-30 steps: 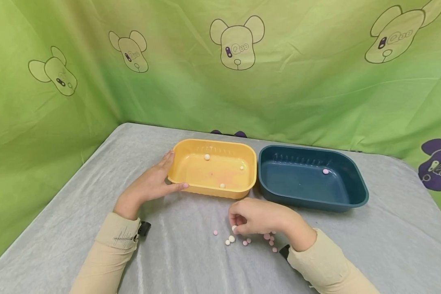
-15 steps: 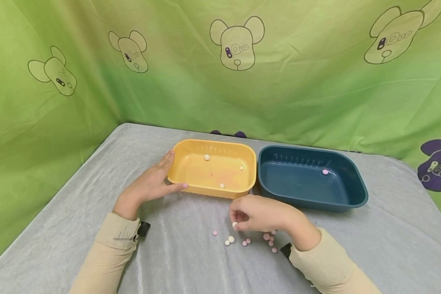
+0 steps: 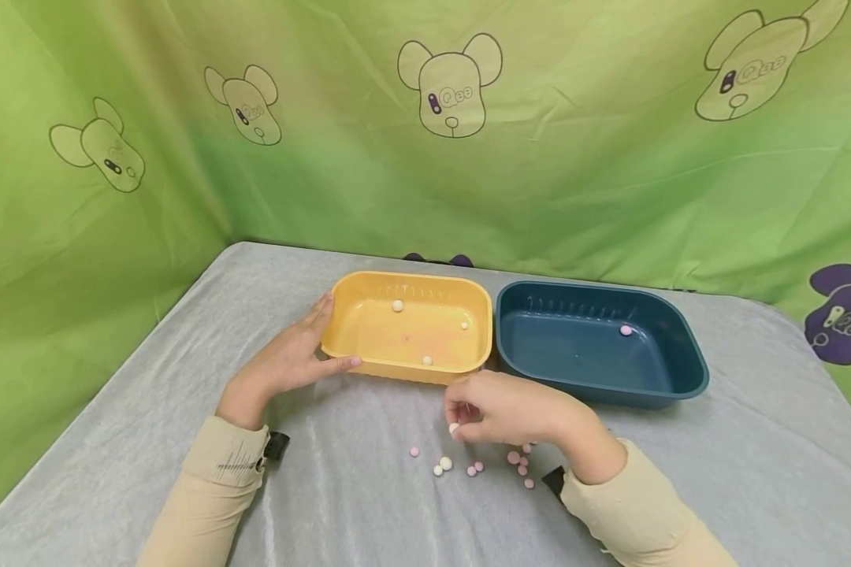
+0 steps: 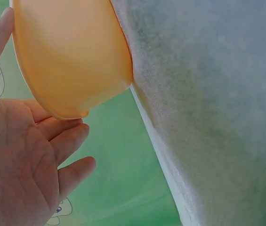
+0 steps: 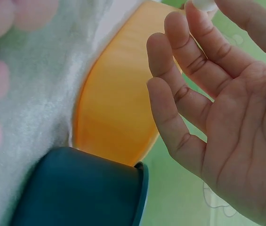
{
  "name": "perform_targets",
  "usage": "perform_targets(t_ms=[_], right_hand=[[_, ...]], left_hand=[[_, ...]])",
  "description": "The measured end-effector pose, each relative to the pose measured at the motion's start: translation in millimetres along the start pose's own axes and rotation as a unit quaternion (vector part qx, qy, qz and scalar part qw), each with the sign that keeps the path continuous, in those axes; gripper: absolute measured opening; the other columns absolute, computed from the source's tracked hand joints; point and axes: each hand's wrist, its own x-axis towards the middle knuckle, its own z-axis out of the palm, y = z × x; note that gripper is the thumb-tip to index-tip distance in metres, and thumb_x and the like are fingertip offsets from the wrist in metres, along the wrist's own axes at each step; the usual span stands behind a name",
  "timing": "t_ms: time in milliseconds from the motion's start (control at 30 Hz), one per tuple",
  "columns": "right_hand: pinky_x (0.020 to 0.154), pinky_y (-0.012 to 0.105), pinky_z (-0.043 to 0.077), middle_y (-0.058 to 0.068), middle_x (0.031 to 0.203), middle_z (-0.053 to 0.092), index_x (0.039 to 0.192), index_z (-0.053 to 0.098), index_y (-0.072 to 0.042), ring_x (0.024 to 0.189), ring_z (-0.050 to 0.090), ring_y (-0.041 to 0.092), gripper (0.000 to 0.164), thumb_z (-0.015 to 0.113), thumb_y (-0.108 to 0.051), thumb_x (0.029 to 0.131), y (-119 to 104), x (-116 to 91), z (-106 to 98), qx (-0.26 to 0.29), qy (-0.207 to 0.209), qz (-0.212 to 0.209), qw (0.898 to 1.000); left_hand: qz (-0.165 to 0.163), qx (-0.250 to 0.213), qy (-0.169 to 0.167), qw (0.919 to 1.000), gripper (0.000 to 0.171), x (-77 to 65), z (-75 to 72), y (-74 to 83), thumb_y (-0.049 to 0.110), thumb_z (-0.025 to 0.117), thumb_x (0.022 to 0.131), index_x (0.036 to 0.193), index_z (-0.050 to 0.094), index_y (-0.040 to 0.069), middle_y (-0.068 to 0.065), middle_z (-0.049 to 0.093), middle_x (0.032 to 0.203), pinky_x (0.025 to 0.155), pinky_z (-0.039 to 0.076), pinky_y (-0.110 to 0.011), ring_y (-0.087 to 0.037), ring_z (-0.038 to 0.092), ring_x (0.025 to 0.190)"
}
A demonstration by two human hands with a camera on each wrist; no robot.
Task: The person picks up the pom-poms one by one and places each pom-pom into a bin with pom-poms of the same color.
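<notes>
My left hand [image 3: 284, 361] rests at the left end of the yellow basin [image 3: 390, 368], its thumb at the near rim and fingers along the side. In the left wrist view its fingers are loosely extended against the rim. My right hand [image 3: 514, 405] pinches a small white ball [image 3: 454, 429] between thumb and fingertips, just above the table in front of the basins. The right wrist view shows that ball at the top, partly cut off. Two white balls [image 3: 445, 464] and several pink balls [image 3: 514, 457] lie on the cloth below this hand.
The dark blue basin [image 3: 603, 391] stands right beside the yellow one, with one pink ball [image 3: 626, 331] inside. Three white balls [image 3: 397, 305] lie in the yellow basin. A grey cloth [image 3: 340, 488] covers the table; a green patterned curtain [image 3: 326, 181] hangs behind.
My right hand has risen slightly toward the basins, keeping the white ball pinched. My left hand stays at the yellow basin. The head view has shifted a little.
</notes>
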Motion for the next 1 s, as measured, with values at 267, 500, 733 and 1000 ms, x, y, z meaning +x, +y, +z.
perform_targets(t_ms=[267,500,733,1000], right_hand=[[0.070,0.021,0.045,-0.011,0.079,0.054,0.083,0.061,-0.020,0.075,0.051,0.005,0.012,0.066,-0.016,0.093,-2,-1,-8,0.002,0.006,-0.001,1.000],[0.072,0.022,0.047,-0.011,0.081,0.056,0.084,0.062,-0.019,0.077,0.052,0.004,0.011,0.066,-0.014,0.093,-4,0,-14,-0.001,0.018,-0.006,1.000],[0.073,0.023,0.049,-0.011,0.081,0.056,0.084,0.061,-0.019,0.078,0.052,0.003,0.012,0.065,-0.013,0.094,-5,1,-21,0.001,0.030,-0.014,0.999],[0.072,0.022,0.048,-0.010,0.080,0.057,0.086,0.063,-0.019,0.077,0.053,0.004,0.010,0.066,-0.013,0.093,-1,4,-28,0.000,0.039,-0.007,0.999]], left_hand=[[-0.002,-0.004,0.002,1.0000,0.113,-1.6,0.7,0.2,0.067,0.061,0.086,0.158,0.005,0.000,-0.012,0.002,0.167,0.125,0.018,-0.048,-0.029,0.009,0.155],[0.000,-0.002,0.005,1.0000,0.113,-1.4,1.4,-1.6,0.067,0.061,0.086,0.157,0.005,-0.001,-0.013,0.002,0.167,0.125,0.017,-0.048,-0.030,0.009,0.155],[0.002,-0.002,0.003,1.0000,0.113,-0.9,0.9,-1.7,0.067,0.061,0.086,0.157,0.004,0.000,-0.012,0.001,0.167,0.125,0.017,-0.048,-0.030,0.009,0.155],[0.001,-0.003,0.005,1.0000,0.113,-0.7,0.7,-1.3,0.067,0.061,0.086,0.157,0.006,-0.001,-0.015,0.004,0.167,0.125,0.017,-0.048,-0.030,0.010,0.155]])
